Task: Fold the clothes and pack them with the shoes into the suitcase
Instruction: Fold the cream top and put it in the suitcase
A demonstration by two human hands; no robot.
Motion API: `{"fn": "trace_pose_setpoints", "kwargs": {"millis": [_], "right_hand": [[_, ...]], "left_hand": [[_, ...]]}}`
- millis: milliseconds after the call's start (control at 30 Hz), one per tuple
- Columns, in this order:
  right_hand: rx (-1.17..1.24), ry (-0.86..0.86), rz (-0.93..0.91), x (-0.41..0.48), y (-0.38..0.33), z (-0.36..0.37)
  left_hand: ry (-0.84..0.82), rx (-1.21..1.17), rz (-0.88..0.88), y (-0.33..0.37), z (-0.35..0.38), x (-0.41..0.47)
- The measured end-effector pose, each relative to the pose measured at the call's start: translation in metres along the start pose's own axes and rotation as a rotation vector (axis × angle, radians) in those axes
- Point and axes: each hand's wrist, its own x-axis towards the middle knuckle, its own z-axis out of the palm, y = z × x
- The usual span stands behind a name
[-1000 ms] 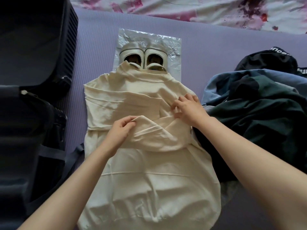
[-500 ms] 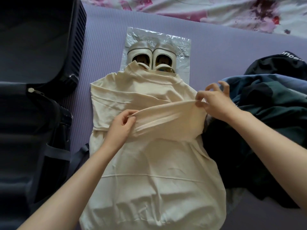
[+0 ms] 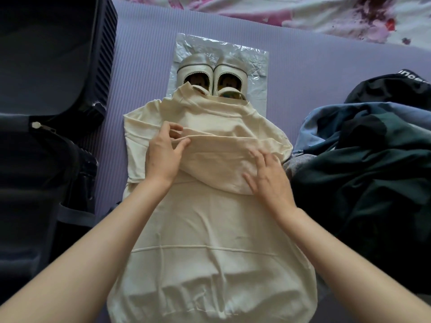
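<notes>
A cream sweatshirt (image 3: 210, 229) lies flat on the purple mat, with both sleeves folded across its chest. My left hand (image 3: 163, 155) pinches the end of the top sleeve between thumb and fingers. My right hand (image 3: 268, 176) lies flat on that sleeve with its fingers spread. A pair of cream shoes (image 3: 210, 75) stands on a clear plastic bag (image 3: 251, 64) just beyond the collar, and the collar covers their heels. The open dark suitcase (image 3: 46, 113) lies at the left.
A heap of dark green, blue and black clothes (image 3: 373, 159) lies to the right of the sweatshirt. A floral sheet (image 3: 303, 12) runs along the far edge of the purple mat (image 3: 303, 75).
My right hand let go of the sleeve edge it had lifted to the right and came down flat on the folded sleeve. My left hand moved up with the cuff.
</notes>
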Motion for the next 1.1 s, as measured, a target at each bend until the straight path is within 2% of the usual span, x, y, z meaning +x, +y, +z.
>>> {"fn": "trace_pose_setpoints", "kwargs": {"millis": [133, 267, 400, 467, 533, 633, 733, 800, 900, 1100], "right_hand": [[-0.143, -0.155, 0.049, -0.006, 0.018, 0.012], [-0.118, -0.339, 0.095, 0.003, 0.033, 0.0], [-0.152, -0.408, 0.101, 0.004, 0.026, -0.014], [-0.152, -0.312, 0.084, 0.001, 0.011, -0.019], [-0.039, -0.191, 0.051, -0.005, -0.015, -0.023], [0.209, -0.148, 0.053, -0.012, -0.063, -0.024], [0.341, -0.123, 0.013, -0.015, -0.103, -0.02], [0.405, -0.082, -0.011, -0.01, -0.125, -0.02], [0.443, -0.082, -0.02, 0.007, -0.153, -0.025], [0.35, -0.13, -0.026, 0.056, -0.204, -0.024]], "left_hand": [[-0.014, 0.01, -0.027, -0.013, 0.0, -0.007], [-0.028, -0.001, -0.069, -0.02, 0.0, -0.014], [0.019, -0.016, -0.11, -0.018, -0.001, -0.013], [0.036, -0.04, -0.137, -0.015, -0.001, -0.011], [0.055, -0.071, -0.158, -0.016, -0.003, -0.012], [0.096, -0.032, -0.189, -0.029, -0.012, -0.026], [0.128, 0.098, -0.277, -0.044, -0.022, -0.055], [0.16, 0.188, -0.269, -0.053, -0.027, -0.073], [0.184, 0.158, -0.341, -0.064, -0.03, -0.087], [0.231, 0.055, -0.539, -0.068, -0.037, -0.076]]}}
